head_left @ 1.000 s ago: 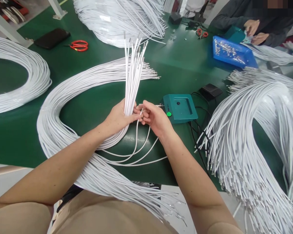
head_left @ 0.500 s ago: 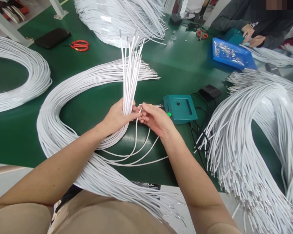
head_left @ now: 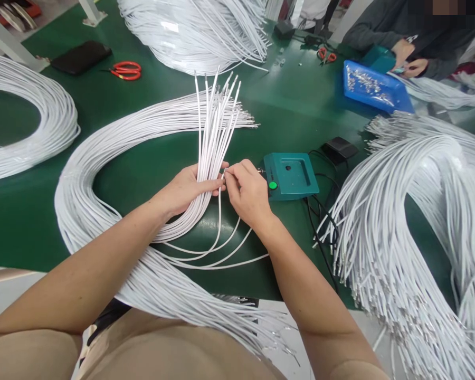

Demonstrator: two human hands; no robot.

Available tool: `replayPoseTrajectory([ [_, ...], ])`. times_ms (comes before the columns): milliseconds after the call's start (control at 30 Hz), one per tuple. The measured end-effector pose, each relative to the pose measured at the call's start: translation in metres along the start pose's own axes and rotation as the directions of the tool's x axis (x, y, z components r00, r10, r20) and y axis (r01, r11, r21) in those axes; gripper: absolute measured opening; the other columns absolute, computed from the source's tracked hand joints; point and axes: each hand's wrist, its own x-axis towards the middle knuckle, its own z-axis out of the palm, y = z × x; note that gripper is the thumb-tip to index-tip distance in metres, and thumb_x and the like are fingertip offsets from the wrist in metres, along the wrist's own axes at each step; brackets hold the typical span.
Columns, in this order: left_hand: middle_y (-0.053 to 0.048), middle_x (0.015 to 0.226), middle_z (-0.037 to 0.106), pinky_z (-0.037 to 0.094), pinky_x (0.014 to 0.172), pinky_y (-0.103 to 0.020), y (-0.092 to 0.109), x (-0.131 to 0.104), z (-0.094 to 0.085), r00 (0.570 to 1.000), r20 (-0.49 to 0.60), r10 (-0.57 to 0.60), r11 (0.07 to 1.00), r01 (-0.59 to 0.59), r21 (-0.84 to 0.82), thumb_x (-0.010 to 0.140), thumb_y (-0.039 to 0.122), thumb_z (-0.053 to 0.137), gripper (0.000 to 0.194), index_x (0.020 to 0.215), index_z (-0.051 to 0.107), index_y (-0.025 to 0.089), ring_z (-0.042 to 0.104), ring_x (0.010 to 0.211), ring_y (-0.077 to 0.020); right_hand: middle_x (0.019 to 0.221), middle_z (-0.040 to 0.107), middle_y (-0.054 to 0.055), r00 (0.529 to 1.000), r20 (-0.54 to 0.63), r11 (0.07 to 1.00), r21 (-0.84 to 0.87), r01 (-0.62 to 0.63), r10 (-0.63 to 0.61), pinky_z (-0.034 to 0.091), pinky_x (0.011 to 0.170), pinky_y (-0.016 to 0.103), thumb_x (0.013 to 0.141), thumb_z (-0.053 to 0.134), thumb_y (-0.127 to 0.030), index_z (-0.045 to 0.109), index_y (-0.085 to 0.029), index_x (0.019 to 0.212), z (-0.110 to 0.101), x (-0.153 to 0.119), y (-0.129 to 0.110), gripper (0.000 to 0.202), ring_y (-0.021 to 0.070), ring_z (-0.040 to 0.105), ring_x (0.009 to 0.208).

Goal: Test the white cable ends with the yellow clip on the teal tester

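My left hand (head_left: 188,190) is closed around an upright bundle of white wires (head_left: 212,137), whose metal-tipped ends fan out above it. A single white wire (head_left: 220,216) rises beside the bundle, by my left thumb. My right hand (head_left: 247,190) pinches at the tip of that wire; its fingertips nearly touch my left thumb, and the tip is mostly hidden. Just right of my right hand stands a teal device (head_left: 295,171) with a green button (head_left: 273,186). Several loose wires curve below my right wrist.
A large wire coil (head_left: 79,163) curves under my left arm. More wire bundles lie at the left (head_left: 59,121), back (head_left: 193,37) and right (head_left: 380,211). Red-handled scissors (head_left: 127,70), a black case (head_left: 81,57) and a blue tray (head_left: 376,87) sit farther back, near a co-worker's hands (head_left: 409,59).
My right hand has turned palm-down, its fingers now closing at the wire tip beside my left thumb. The upright bundle leans more to the right and spreads wider.
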Motion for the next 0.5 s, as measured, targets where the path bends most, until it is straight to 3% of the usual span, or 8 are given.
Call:
replayPoseTrajectory([
  [67, 0.000, 0.078, 0.067, 0.051, 0.073, -0.025, 0.001, 0.001, -0.001, 1.000, 0.016, -0.012, 1.000, 0.013, -0.028, 0.065, 0.017, 0.079, 0.045, 0.109, 0.068, 0.013, 0.061, 0.068, -0.0091, 0.084, 0.060, 0.009, 0.987, 0.068, 0.966, -0.207, 0.155, -0.144, 0.042, 0.074, 0.033, 0.097, 0.035, -0.021, 0.062, -0.016, 0.079, -0.003, 0.001, 0.002, 0.032, 0.0189, 0.052, 0.078],
  [133, 0.000, 0.078, 0.067, 0.051, 0.074, -0.025, 0.002, 0.003, -0.001, 1.000, -0.009, -0.009, 0.999, 0.009, -0.032, 0.064, 0.016, 0.079, 0.044, 0.106, 0.068, 0.013, 0.062, 0.068, -0.0094, 0.087, 0.063, 0.009, 0.971, 0.129, 0.920, -0.318, 0.231, -0.199, 0.041, 0.082, 0.037, 0.097, 0.035, -0.024, 0.063, -0.017, 0.085, -0.007, 0.003, 0.005, 0.031, 0.0212, 0.053, 0.083],
  [233, 0.000, 0.077, 0.066, 0.051, 0.075, -0.026, 0.003, 0.006, -0.003, 0.996, -0.094, 0.004, 1.000, -0.003, 0.011, 0.062, 0.016, 0.081, 0.045, 0.105, 0.067, 0.013, 0.066, 0.071, -0.0117, 0.101, 0.067, 0.009, 0.985, 0.099, 0.901, -0.399, 0.168, -0.139, 0.031, 0.103, 0.044, 0.096, 0.040, -0.025, 0.062, -0.017, 0.105, -0.013, 0.006, 0.013, 0.025, 0.0242, 0.053, 0.099],
  [300, 0.000, 0.077, 0.066, 0.052, 0.074, -0.028, 0.002, 0.009, -0.004, 0.991, -0.130, 0.013, 0.998, -0.006, 0.060, 0.062, 0.016, 0.081, 0.047, 0.106, 0.067, 0.012, 0.068, 0.074, -0.0146, 0.103, 0.068, 0.010, 0.993, 0.097, 0.892, -0.442, 0.098, -0.061, 0.024, 0.109, 0.047, 0.095, 0.040, -0.020, 0.061, -0.016, 0.107, -0.016, 0.007, 0.020, 0.025, 0.0251, 0.053, 0.103],
  [400, -0.002, 0.079, 0.067, 0.052, 0.075, -0.030, -0.004, 0.015, -0.006, 0.991, -0.128, 0.049, 0.991, -0.032, 0.131, 0.063, 0.018, 0.080, 0.047, 0.108, 0.068, 0.013, 0.069, 0.077, -0.0173, 0.088, 0.070, 0.009, 0.982, 0.190, 0.882, -0.464, 0.080, 0.011, 0.028, 0.107, 0.045, 0.093, 0.038, -0.013, 0.063, -0.016, 0.093, -0.018, 0.009, 0.028, 0.026, 0.0239, 0.057, 0.091],
  [500, -0.001, 0.078, 0.067, 0.052, 0.076, -0.031, -0.012, 0.019, -0.008, 0.987, -0.129, 0.100, 0.980, -0.074, 0.187, 0.064, 0.019, 0.078, 0.044, 0.107, 0.068, 0.014, 0.070, 0.076, -0.0179, 0.088, 0.070, 0.009, 0.973, 0.230, 0.892, -0.443, 0.095, 0.011, 0.032, 0.103, 0.042, 0.089, 0.041, -0.009, 0.063, -0.016, 0.089, -0.020, 0.010, 0.030, 0.023, 0.0237, 0.057, 0.090],
])
